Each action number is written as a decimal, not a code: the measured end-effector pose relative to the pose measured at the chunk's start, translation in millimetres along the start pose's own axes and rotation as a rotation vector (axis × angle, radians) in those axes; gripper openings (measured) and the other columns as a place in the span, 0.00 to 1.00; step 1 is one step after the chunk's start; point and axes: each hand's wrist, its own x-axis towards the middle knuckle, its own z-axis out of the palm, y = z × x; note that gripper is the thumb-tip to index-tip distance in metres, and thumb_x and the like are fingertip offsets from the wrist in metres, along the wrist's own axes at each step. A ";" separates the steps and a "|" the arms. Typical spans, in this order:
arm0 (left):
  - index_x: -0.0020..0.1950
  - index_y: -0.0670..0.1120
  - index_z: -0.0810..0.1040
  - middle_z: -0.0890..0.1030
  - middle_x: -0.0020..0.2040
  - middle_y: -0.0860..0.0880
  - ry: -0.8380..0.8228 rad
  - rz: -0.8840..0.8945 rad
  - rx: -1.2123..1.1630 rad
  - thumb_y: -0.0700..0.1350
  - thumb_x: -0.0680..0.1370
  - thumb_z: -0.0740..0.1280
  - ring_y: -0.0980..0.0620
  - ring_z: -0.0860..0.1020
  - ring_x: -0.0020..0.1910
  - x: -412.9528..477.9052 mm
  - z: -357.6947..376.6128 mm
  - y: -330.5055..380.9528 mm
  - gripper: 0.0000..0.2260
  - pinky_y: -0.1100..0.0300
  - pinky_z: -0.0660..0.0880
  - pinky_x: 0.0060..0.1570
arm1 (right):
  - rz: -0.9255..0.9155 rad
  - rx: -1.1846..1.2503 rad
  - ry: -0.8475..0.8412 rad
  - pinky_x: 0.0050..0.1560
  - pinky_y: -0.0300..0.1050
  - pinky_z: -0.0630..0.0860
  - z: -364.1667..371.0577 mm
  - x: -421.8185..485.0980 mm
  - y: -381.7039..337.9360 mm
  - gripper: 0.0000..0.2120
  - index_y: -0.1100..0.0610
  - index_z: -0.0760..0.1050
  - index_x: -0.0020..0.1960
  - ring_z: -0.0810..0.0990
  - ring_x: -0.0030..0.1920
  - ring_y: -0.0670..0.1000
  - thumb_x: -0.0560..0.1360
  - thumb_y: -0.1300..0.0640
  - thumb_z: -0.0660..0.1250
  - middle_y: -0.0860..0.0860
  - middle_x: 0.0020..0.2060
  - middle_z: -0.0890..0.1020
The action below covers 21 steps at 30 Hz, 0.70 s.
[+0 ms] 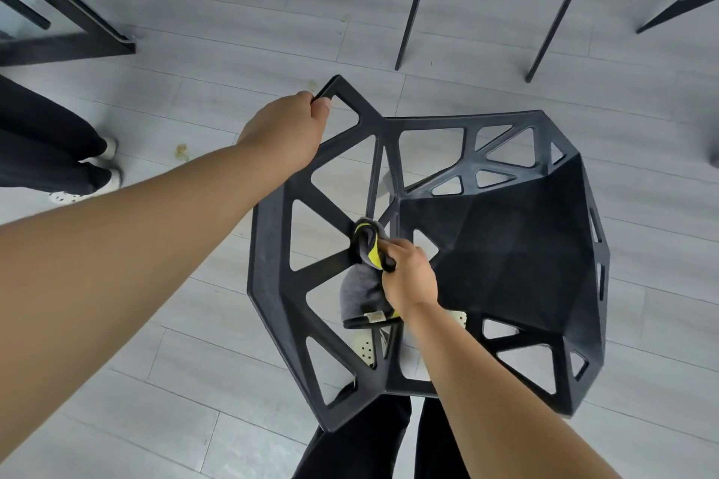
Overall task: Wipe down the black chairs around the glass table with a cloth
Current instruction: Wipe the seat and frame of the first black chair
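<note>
A black chair (pixel 505 253) with an open triangular lattice back stands right below me, its solid seat toward the right. My left hand (pixel 288 128) grips the upper left corner of the chair's back frame. My right hand (pixel 408 276) holds a grey cloth with yellow trim (pixel 363 284) and presses it against a strut where several bars of the back meet. Part of the cloth hangs down through an opening in the lattice.
The glass table's black frame (pixel 78 19) stands at the upper left. Legs of another black chair (pixel 412 8) rise at the top right. Another person's legs and shoes (pixel 89 167) are at the left edge. My own legs (pixel 369 439) are beneath the chair on grey plank flooring.
</note>
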 end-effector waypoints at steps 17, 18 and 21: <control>0.52 0.41 0.71 0.76 0.44 0.43 0.020 0.018 0.086 0.53 0.82 0.46 0.43 0.72 0.43 -4.4 -3.8 5.9 0.20 0.53 0.66 0.40 | -0.133 -0.078 -0.104 0.45 0.37 0.69 -54.6 -87.3 19.8 0.24 0.43 0.78 0.61 0.69 0.51 0.46 0.74 0.68 0.64 0.39 0.56 0.78; 0.53 0.41 0.71 0.76 0.45 0.43 0.017 0.016 0.091 0.53 0.82 0.46 0.43 0.72 0.44 -4.7 -4.3 6.9 0.20 0.53 0.66 0.41 | -0.138 -0.076 -0.051 0.46 0.38 0.70 -57.3 -88.7 19.1 0.24 0.43 0.78 0.60 0.69 0.49 0.47 0.72 0.68 0.66 0.39 0.55 0.79; 0.53 0.40 0.71 0.75 0.44 0.43 0.019 0.018 0.096 0.53 0.82 0.46 0.43 0.71 0.44 -5.7 -4.2 8.5 0.21 0.53 0.65 0.41 | -0.183 -0.221 0.027 0.49 0.45 0.69 -56.3 -101.4 20.4 0.24 0.43 0.79 0.59 0.69 0.48 0.49 0.70 0.67 0.69 0.40 0.52 0.81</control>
